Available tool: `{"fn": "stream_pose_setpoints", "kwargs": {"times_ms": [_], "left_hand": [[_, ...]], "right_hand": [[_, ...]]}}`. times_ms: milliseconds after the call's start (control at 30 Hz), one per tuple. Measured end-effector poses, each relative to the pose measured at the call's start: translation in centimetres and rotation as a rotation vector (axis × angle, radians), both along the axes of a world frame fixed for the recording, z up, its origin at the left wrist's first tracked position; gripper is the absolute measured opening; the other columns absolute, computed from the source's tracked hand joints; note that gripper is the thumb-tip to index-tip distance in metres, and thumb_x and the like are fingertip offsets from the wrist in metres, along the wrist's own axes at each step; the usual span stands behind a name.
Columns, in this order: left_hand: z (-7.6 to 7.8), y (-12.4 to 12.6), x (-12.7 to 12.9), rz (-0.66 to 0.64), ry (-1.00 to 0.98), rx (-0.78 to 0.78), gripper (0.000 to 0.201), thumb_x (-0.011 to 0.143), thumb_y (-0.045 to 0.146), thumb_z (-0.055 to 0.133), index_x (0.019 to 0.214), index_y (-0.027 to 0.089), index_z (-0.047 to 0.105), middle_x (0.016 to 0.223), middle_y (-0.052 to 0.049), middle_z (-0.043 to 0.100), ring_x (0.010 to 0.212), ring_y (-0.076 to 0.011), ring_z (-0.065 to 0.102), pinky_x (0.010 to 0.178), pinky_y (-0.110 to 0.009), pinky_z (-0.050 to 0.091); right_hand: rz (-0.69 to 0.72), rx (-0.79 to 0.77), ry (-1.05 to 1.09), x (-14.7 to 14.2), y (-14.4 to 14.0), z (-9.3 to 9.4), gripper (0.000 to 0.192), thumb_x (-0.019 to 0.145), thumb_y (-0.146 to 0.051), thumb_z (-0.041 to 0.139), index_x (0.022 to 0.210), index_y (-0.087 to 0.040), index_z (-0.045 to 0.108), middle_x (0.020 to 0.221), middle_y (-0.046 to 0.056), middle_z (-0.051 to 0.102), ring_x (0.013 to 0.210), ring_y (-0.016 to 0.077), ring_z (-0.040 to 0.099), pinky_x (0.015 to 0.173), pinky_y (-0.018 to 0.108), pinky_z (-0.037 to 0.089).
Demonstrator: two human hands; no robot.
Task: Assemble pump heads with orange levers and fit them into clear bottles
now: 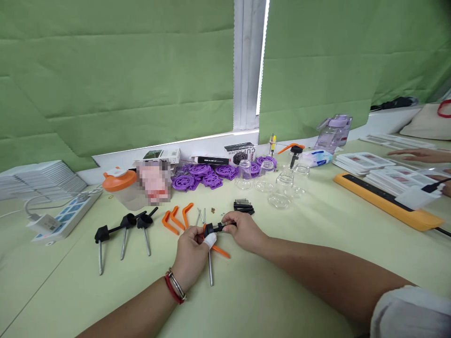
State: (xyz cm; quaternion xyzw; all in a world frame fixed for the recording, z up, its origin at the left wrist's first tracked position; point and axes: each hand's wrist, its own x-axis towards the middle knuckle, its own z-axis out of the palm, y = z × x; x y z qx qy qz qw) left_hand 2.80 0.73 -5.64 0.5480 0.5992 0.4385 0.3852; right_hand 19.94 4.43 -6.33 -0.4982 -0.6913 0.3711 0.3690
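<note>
My left hand (pixel 190 251), with a white wrap on its thumb, is closed on a black plastic part (pixel 208 230). From that part a metal rod (pixel 211 274) points down toward me, and an orange angled handle (pixel 221 252) sticks out below the fingers. My right hand (pixel 244 231) pinches the black arm at the part's right side; what lies between its fingertips is partly hidden. Just beyond the hands lie orange angled handles (pixel 176 218), thin metal rods (pixel 201 216) and small brass-coloured pieces (pixel 213 210).
Black parts with rods (pixel 122 234) lie left, near a power strip (pixel 72 213) and an orange-lidded cup (pixel 121 188). Purple discs (pixel 202 171), glass cups (pixel 280 190) and a black bit holder (pixel 244 206) sit beyond. Another person's hand (pixel 414 154) is at right.
</note>
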Motion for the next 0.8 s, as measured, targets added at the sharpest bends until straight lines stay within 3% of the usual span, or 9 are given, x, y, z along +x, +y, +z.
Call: {"fn": "stream_pose_setpoints", "kwargs": {"times_ms": [800], "left_hand": [[0.95, -0.2, 0.44, 0.043, 0.01, 0.0, 0.034, 0.061, 0.045, 0.071, 0.072, 0.014, 0.063, 0.06, 0.002, 0.049, 0.057, -0.0122, 0.041, 0.054, -0.024, 0.035]], "right_hand": [[-0.011, 0.024, -0.009, 0.08, -0.07, 0.02, 0.012, 0.075, -0.014, 0.055, 0.086, -0.019, 0.058, 0.071, -0.002, 0.055, 0.066, 0.0122, 0.051, 0.065, 0.025, 0.04]]}}
